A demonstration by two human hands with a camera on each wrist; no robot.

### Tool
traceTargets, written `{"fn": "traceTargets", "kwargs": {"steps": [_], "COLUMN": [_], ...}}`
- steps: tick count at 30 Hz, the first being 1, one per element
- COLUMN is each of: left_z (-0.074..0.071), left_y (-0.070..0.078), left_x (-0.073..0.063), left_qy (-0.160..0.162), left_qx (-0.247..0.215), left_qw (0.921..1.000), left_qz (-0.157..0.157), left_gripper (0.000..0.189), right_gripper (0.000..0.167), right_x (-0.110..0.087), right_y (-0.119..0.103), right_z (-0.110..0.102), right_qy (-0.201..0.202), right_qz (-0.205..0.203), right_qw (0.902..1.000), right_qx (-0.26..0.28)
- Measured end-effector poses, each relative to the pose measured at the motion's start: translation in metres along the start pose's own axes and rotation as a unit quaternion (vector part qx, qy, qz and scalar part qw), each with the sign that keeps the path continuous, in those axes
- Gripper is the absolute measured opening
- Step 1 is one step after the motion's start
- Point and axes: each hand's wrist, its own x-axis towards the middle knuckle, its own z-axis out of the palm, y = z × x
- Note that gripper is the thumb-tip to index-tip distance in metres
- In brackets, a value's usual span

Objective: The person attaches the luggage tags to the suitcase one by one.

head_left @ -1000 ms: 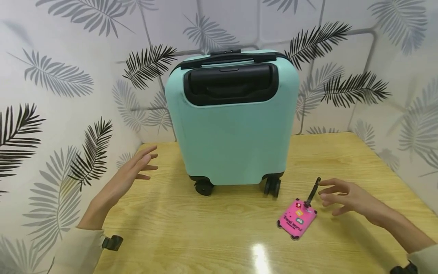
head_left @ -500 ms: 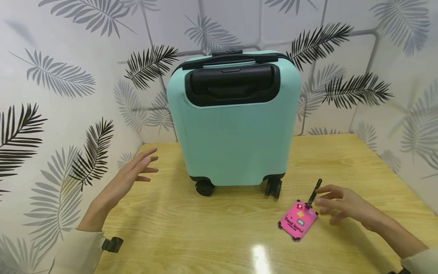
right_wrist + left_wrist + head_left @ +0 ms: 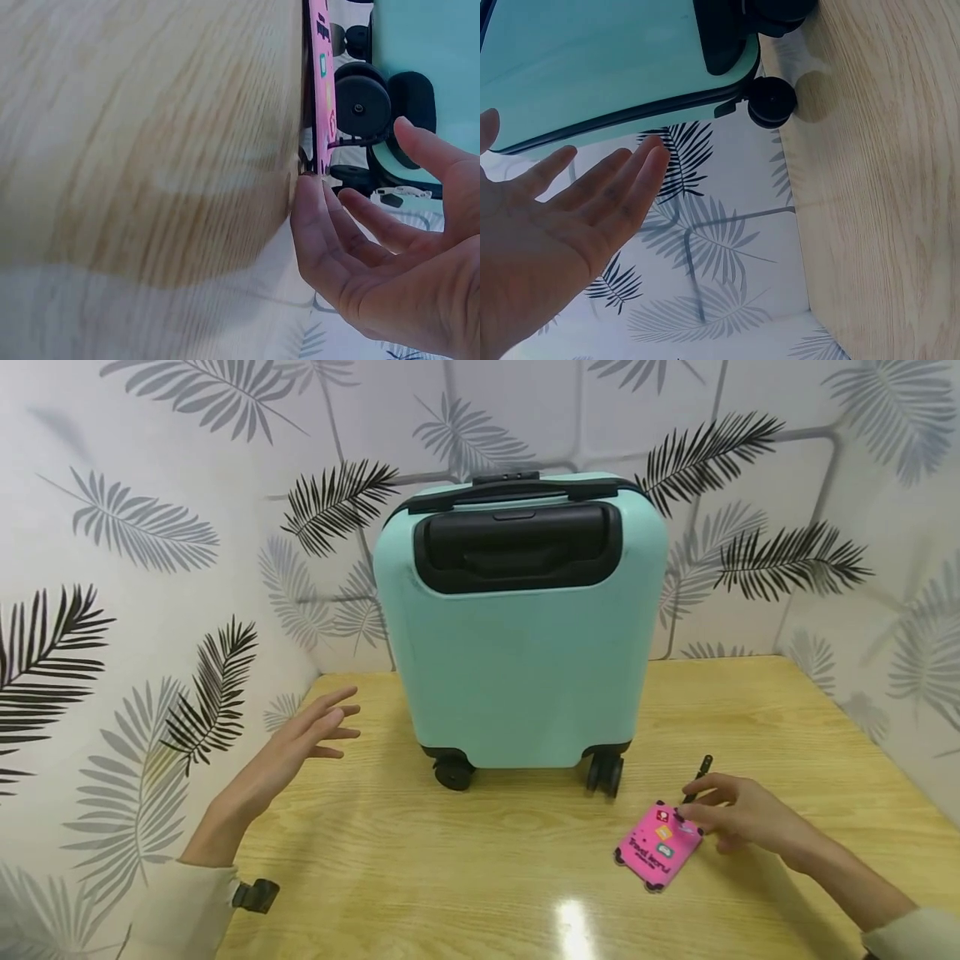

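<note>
My sleeves [image 3: 183,908] are cream. Suitcase [image 3: 517,685]: mint green, with black telescopic handle [image 3: 517,537] and black wheels [image 3: 454,773]. Luggage tag [image 3: 649,847]: pink, black corners, with red, yellow and teal patches; black strap [image 3: 706,767]. Tabletop [image 3: 420,868]: yellow wood grain. Wallpaper [image 3: 240,485]: white, with black and grey fronds.

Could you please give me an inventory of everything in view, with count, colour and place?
Hard-shell wheeled suitcase: 1, mint green with black handles and wheels, upright on the table
Flat rectangular luggage tag: 1, pink with black corners and strap, lying right of the suitcase's front
Wood-grain table: 1, yellowish brown, under suitcase and tag
Leaf-patterned walls: 3, white with grey and black leaves, behind and on both sides
Small wrist device: 1 plainly seen, black, by the left cuff
Sleeves: 2, cream, lower corners
Left hand: 1, bare, left of the suitcase
Right hand: 1, bare, at the tag's strap end
</note>
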Motion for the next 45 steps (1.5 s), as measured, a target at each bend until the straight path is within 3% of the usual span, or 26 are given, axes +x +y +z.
{"fn": "traceTargets", "kwargs": {"steps": [13,25,34,41,45], "left_z": [0.010,0.016,0.021,0.021,0.021], "left_y": [-0.003,-0.001,-0.002,-0.003,-0.003], "left_x": [0.003,0.004,0.010,0.011,0.012], "left_qy": [-0.022,-0.026,-0.040,-0.043,-0.047], "left_qx": [-0.026,-0.032,-0.041,-0.041,-0.040], "left_qw": [0.9994,0.9991,0.9984,0.9982,0.9980], "left_qz": [0.006,0.005,0.006,0.011,0.016], "left_gripper": [0.050,0.050,0.051,0.050,0.050], "right_gripper": [0.052,0.030,0.018,0.034,0.023], "right_x": [0.009,0.014,0.017,0.015,0.013], "right_y": [0.008,0.011,0.007,0.002,-0.001], "right_z": [0.010,0.023,0.022,0.022,0.023], "right_qy": [0.001,0.053,0.032,0.030,0.023], "right_qz": [-0.047,-0.065,-0.084,-0.073,-0.081], "right_qw": [0.9975,0.9912,0.9906,0.9937,0.9946], "right_qx": [-0.052,-0.103,-0.103,-0.079,-0.060]}}
